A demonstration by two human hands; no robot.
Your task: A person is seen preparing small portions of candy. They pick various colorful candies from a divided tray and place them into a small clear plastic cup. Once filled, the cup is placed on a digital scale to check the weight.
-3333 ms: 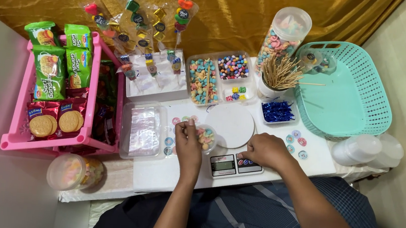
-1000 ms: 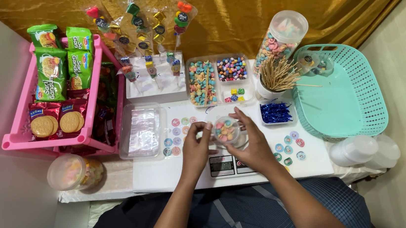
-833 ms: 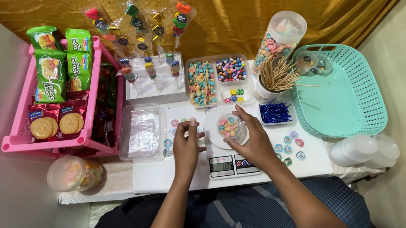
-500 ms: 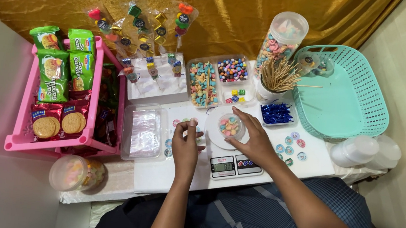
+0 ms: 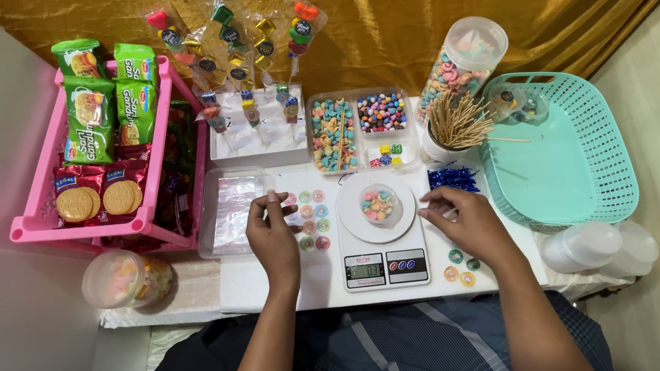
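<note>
Candy cup, clear and pastel-filled, sits on scale; both hands loosely curled, empty.

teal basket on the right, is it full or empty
Nearly empty. The teal basket shows a bare floor across most of its inside; only a small clear lidded tub of sweets sits in its far left corner.

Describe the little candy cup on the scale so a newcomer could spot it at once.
Find the white digital scale in front of the person, between the left hand and right hand. On its round platform sits a small clear cup of pastel candies, the only container there.
</note>
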